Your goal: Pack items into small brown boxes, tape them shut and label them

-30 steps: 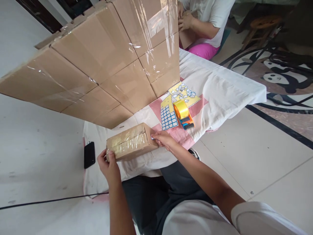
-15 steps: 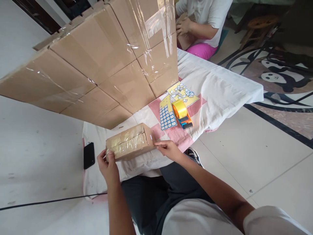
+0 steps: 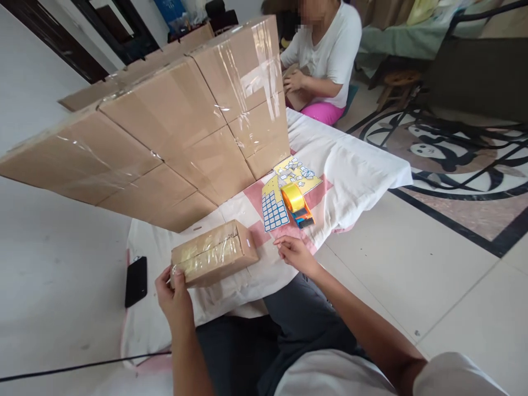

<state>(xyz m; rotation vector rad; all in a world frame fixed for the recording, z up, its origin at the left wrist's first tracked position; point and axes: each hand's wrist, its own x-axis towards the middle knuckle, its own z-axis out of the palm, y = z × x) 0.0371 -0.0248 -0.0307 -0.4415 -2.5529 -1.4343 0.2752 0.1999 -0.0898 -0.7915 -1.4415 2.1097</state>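
A: Head view, go. What are the hands doing?

B: My left hand (image 3: 175, 300) is gripping the left end of the long brown cardboard box with shiny clear tape (image 3: 212, 256), thumb on top. My right hand (image 3: 296, 256) is hovering off the other end, fingers bunched narrow. Can't tell if they're pinching anything.

A: Box position, long axis?

B: It's lying ahead of me, between my hands, over the white-and-pink cloth (image 3: 346, 165). Long axis is running left to right, right end angling away. Can't tell whether the left end is resting or sitting raised.

A: Nearer hand?

B: Left, touching. Right is hanging clear of the end face, the one carrying the small white rectangular sticker (image 3: 248, 242). I'm judging that gap as the key relation.

A: What's nearest the right?

B: Looks like the yellow paper sheet with blue-outlined squares (image 3: 275, 214), lying just ahead of my fingers. The yellow tape roll in an orange-and-blue dispenser (image 3: 294, 199) is sitting right beside it.
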